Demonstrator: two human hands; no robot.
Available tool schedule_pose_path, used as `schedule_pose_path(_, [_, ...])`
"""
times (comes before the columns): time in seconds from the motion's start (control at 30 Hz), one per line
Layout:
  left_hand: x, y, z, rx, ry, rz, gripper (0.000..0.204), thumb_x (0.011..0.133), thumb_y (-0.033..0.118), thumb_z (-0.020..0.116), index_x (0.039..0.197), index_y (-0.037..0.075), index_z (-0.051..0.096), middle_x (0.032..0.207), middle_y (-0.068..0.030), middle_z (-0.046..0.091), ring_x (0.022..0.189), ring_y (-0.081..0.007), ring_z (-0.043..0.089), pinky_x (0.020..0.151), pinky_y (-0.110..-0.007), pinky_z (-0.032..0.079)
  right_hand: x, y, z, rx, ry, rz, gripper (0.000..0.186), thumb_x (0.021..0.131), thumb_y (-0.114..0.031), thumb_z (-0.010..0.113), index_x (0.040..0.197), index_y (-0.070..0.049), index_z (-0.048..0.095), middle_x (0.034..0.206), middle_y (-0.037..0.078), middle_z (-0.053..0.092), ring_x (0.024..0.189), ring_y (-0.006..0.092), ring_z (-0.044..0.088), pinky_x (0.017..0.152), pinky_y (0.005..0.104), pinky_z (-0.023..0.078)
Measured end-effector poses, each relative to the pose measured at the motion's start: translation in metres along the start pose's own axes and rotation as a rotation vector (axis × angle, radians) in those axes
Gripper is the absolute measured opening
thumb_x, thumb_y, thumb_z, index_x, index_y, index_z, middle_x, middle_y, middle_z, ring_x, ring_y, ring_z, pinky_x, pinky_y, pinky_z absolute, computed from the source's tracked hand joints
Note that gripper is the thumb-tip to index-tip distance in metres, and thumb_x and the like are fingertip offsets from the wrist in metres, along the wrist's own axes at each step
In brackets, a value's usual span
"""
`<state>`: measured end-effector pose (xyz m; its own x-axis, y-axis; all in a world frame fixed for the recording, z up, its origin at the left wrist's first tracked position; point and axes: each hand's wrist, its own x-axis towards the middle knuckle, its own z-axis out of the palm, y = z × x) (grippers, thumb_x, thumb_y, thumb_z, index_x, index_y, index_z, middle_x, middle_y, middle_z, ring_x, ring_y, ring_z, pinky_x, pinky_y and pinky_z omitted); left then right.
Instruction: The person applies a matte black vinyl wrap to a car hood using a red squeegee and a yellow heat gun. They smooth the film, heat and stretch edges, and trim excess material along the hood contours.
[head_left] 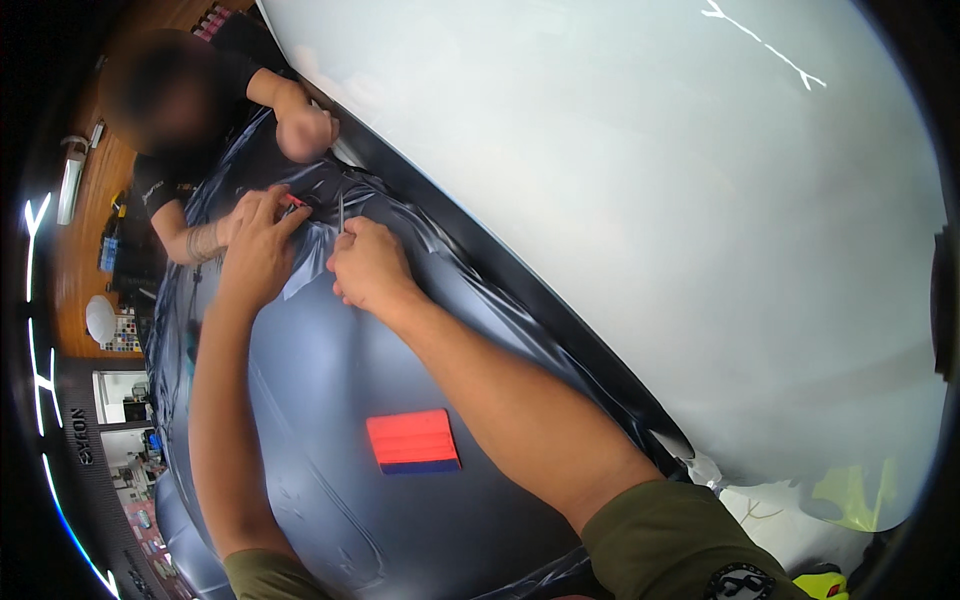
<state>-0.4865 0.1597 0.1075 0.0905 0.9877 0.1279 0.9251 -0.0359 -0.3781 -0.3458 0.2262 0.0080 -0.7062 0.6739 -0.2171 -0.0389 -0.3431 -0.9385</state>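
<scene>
Both forearms enter from the lower edge and run up and to the left across a dark blue-grey car body panel (330,370). The left hand (258,245) lies palm down on the wrap film (310,262), fingers drawn together and pinched on a small red-tipped tool (294,201) at its fingertips; the exact kind of tool is too small to tell. The right hand (368,268) sits just beside it, knuckles up, fingers curled closed around a thin pale blade-like piece (341,212) that stands up from the thumb side. Both hands rest where the film is wrinkled and bunched, near the panel's upper edge.

A co-worker in a black shirt leans in from the upper left. One of that person's hands (304,131) is closed in a fist at the black trim strip (520,290); the other forearm (200,240), tattooed, lies along the film close to the left hand.

A red squeegee with a dark blue edge (413,441) lies flat on the panel, well apart from both hands, between the two forearms. Beyond the trim strip a large pale glossy surface (650,180) fills the upper right. At the left rim, a wooden floor (85,270) with scattered shop items is visible.
</scene>
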Motion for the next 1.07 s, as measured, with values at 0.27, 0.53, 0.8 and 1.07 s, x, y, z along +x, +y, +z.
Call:
schedule_pose_path(0.27, [0.025,-0.002,0.001,-0.081,-0.195,0.006,0.019,0.079,0.011,0.067,0.097,0.014,0.074,0.109,-0.0072,0.061,0.108,-0.0302,0.057,0.089,-0.043,0.045,-0.021,-0.023,-0.013,0.027,-0.142,0.138,0.041,0.099,-0.014,0.045,0.134,0.004,0.053,0.087,0.012,0.069,0.057,0.0167,0.064,0.050,0.0316,0.053])
schedule_pose_path(0.53, [0.021,-0.008,0.028,-0.303,-0.054,-0.070,0.005,0.080,0.005,0.067,0.085,0.004,0.069,0.094,-0.0124,0.063,0.092,-0.0326,0.063,0.078,-0.041,0.050,-0.030,-0.032,-0.014,-0.071,-0.204,0.109,0.038,0.099,-0.014,0.046,0.131,0.005,0.056,0.088,0.012,0.069,0.058,0.0163,0.063,0.048,0.0303,0.051])
schedule_pose_path(0.8, [0.017,-0.010,0.037,-0.299,-0.008,-0.065,0.007,0.085,0.004,0.062,0.085,0.000,0.068,0.094,-0.0152,0.064,0.089,-0.0348,0.063,0.078,-0.042,0.050,-0.030,-0.038,-0.013,-0.112,-0.262,0.121,0.034,0.099,-0.014,0.047,0.124,0.005,0.060,0.088,0.012,0.070,0.059,0.0157,0.063,0.048,0.0298,0.050])
schedule_pose_path(1.07, [0.016,-0.011,0.031,-0.287,-0.076,-0.088,0.014,0.085,0.009,0.065,0.096,0.002,0.070,0.105,-0.0162,0.065,0.106,-0.0334,0.062,0.092,-0.040,0.049,-0.026,-0.038,-0.009,-0.185,-0.234,0.162,0.031,0.100,-0.017,0.048,0.121,0.000,0.063,0.091,0.010,0.070,0.060,0.0155,0.064,0.051,0.0296,0.052])
